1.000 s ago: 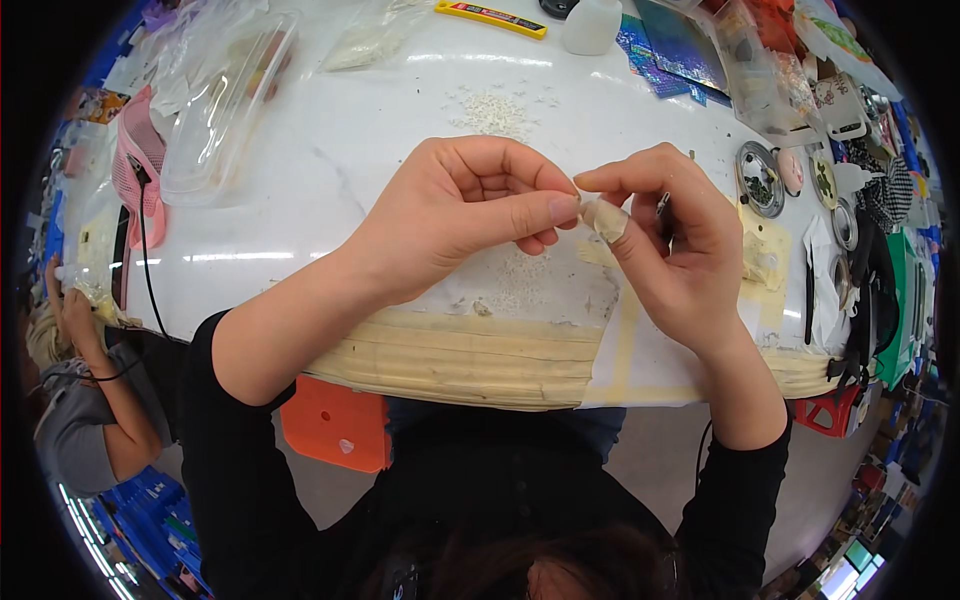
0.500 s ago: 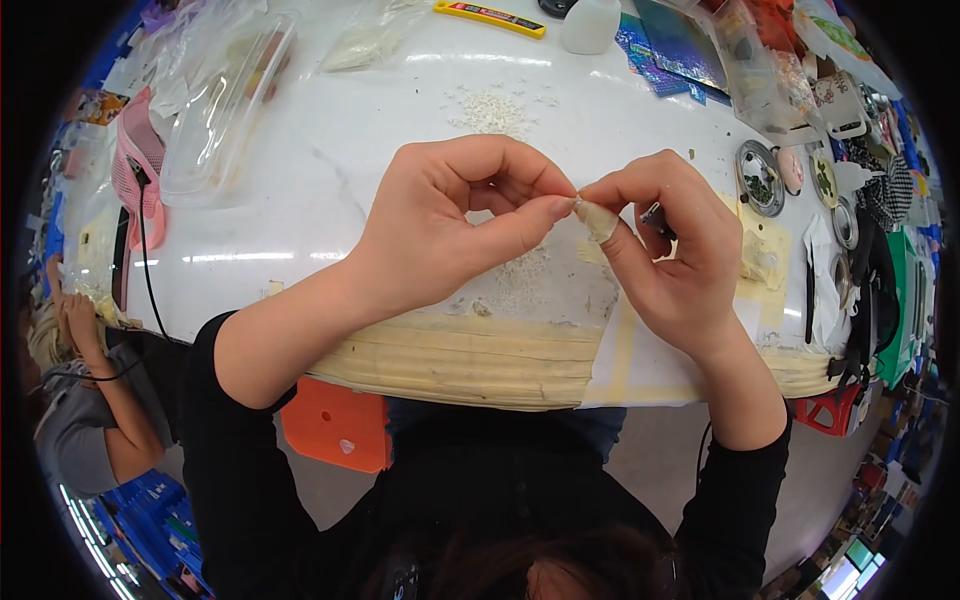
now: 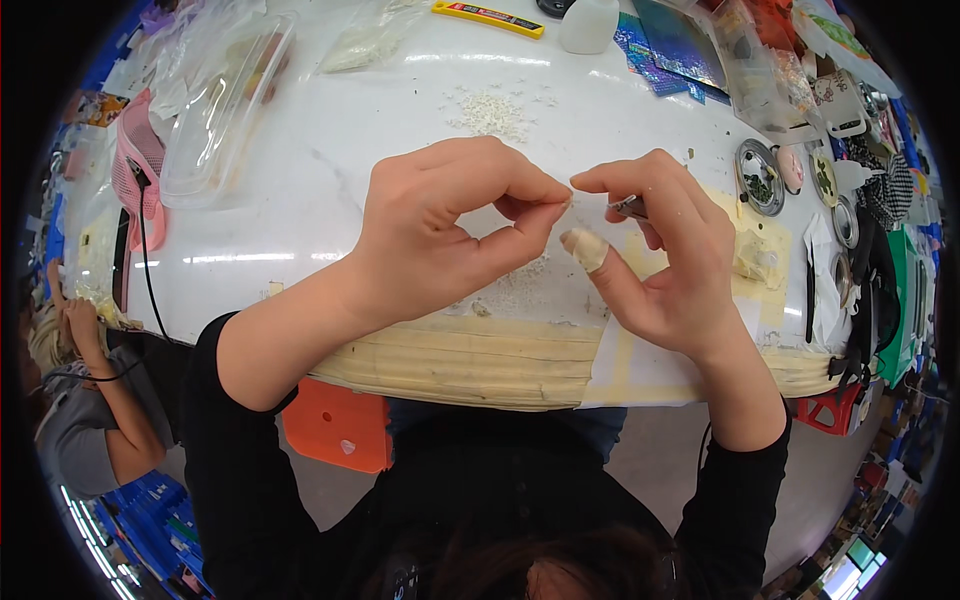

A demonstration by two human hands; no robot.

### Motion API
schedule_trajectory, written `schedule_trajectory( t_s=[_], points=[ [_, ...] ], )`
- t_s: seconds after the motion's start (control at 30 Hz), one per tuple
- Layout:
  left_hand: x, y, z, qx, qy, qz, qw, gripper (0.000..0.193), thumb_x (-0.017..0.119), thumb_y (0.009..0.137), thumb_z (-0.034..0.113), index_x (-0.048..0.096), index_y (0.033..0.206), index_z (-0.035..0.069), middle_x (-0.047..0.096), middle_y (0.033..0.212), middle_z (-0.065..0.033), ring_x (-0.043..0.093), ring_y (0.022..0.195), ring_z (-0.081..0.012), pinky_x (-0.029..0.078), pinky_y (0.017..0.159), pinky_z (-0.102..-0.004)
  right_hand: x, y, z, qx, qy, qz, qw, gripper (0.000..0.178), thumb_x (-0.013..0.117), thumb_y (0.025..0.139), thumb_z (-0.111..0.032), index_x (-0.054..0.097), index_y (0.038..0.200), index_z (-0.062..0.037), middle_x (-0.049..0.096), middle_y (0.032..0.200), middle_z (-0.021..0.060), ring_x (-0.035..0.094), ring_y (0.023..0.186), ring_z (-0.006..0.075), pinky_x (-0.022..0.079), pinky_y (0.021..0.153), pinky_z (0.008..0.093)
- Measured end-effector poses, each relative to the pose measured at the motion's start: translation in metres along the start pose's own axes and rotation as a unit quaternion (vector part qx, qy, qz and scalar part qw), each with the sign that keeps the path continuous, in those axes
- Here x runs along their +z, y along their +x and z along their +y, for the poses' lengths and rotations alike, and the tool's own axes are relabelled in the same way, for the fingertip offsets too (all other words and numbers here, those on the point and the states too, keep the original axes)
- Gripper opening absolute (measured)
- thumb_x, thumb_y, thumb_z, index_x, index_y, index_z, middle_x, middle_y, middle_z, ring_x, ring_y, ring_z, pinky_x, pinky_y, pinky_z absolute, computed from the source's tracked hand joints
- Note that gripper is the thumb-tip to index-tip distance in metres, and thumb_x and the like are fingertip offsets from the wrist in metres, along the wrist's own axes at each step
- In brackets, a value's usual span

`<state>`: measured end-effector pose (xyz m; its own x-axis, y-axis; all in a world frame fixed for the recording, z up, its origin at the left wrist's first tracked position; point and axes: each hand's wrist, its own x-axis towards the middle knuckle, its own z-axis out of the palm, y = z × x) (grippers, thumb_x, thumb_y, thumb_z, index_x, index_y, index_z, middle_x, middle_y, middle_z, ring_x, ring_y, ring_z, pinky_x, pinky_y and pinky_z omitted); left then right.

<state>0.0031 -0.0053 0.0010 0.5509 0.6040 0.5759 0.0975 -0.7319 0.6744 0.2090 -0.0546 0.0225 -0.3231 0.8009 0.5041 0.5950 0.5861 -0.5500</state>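
Observation:
Above the white table, my left hand (image 3: 455,225) is closed in a pinch, thumb and forefinger pressed together. Whatever sits at its fingertips is too small to make out. Just right of it is my right hand (image 3: 675,250), its forefinger reaching toward that pinch and its thumb spread away below. Beige tape (image 3: 590,250) wraps the right thumb's tip. The curled fingers of this hand hold a slim metal tool (image 3: 628,207), mostly hidden; its exact kind does not show. Small white bits (image 3: 492,113) lie scattered on the table beyond my hands.
A clear plastic box (image 3: 225,120) and a pink mesh item (image 3: 140,165) are at left. A yellow cutter (image 3: 488,18) and a white bottle (image 3: 590,25) lie at the back. Round metal dishes (image 3: 760,178) stand at right. Another person's arm (image 3: 110,400) shows far left.
My right thumb and forefinger have parted from the left fingertips, the thumb dropping down and away. The metal tool in the right fingers shows more. My left hand keeps its pinch.

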Motion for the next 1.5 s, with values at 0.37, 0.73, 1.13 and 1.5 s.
schedule_trajectory(
  t_s=[0.37, 0.73, 1.13, 1.5],
  points=[
    [0.0009, 0.0040, -0.0033, 0.149, 0.158, 0.020, 0.976, 0.025, 0.077, 0.069, -0.008, 0.071, 0.091, 0.000, 0.067, 0.081, -0.0083, 0.065, 0.068, -0.0191, 0.051, 0.056, -0.0266, 0.0048, -0.0069, 0.0085, 0.000, -0.197, -0.022, 0.980, 0.020, 0.071, 0.079, -0.014, 0.052, 0.082, -0.0100, 0.049, 0.067, 0.0039, 0.056, 0.057, 0.0225, 0.043, 0.048, 0.0344],
    [0.0022, 0.0026, -0.0032, 0.145, 0.153, 0.009, 0.978, 0.025, 0.077, 0.069, -0.008, 0.070, 0.092, 0.000, 0.067, 0.082, -0.0088, 0.065, 0.071, -0.0199, 0.052, 0.057, -0.0273, 0.0063, -0.0069, 0.0069, 0.015, -0.187, -0.041, 0.981, 0.018, 0.069, 0.079, -0.011, 0.052, 0.082, -0.0094, 0.050, 0.068, 0.0043, 0.056, 0.058, 0.0234, 0.043, 0.048, 0.0352],
    [0.0023, 0.0032, -0.0039, 0.143, 0.147, 0.007, 0.979, 0.026, 0.076, 0.068, -0.008, 0.071, 0.092, 0.000, 0.068, 0.082, -0.0087, 0.065, 0.071, -0.0201, 0.052, 0.058, -0.0278, 0.0038, -0.0072, 0.0037, 0.045, -0.166, -0.069, 0.983, 0.015, 0.068, 0.084, -0.010, 0.054, 0.089, -0.0072, 0.057, 0.076, 0.0070, 0.058, 0.064, 0.0288, 0.044, 0.054, 0.0363],
    [0.0014, 0.0032, -0.0036, 0.146, 0.147, 0.000, 0.978, 0.029, 0.076, 0.066, -0.009, 0.071, 0.093, 0.000, 0.068, 0.084, -0.0090, 0.065, 0.072, -0.0203, 0.052, 0.059, -0.0280, 0.0063, -0.0094, 0.0093, 0.016, -0.176, -0.058, 0.983, 0.017, 0.068, 0.083, -0.013, 0.052, 0.088, -0.0101, 0.051, 0.070, 0.0042, 0.058, 0.060, 0.0240, 0.043, 0.048, 0.0360]
  ],
)
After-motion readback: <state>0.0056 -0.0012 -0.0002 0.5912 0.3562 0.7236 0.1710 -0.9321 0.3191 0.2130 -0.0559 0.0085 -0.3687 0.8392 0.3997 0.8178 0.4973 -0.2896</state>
